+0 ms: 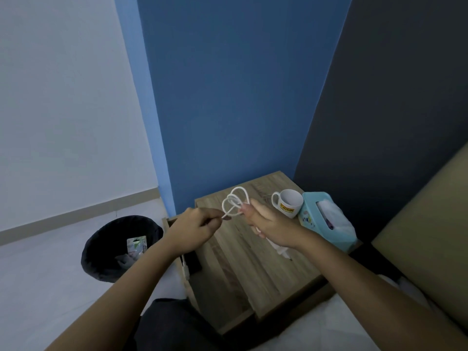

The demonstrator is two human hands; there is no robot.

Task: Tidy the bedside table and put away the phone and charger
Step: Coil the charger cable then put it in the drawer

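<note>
A white charger cable (234, 200) is looped in several coils above the wooden bedside table (243, 259). My right hand (268, 225) grips the coils, and the white plug (281, 249) hangs below its palm. My left hand (195, 230) pinches the cable's free end just left of the coils. At the table's left side a drawer (174, 221) stands open, with a dark phone (193, 264) and a white connector (186, 271) showing under my left forearm.
A white mug (288, 202) and a light blue tissue box (326, 219) stand at the table's back right. A black bin (121, 247) with rubbish sits on the floor to the left. The bed edge lies at the right.
</note>
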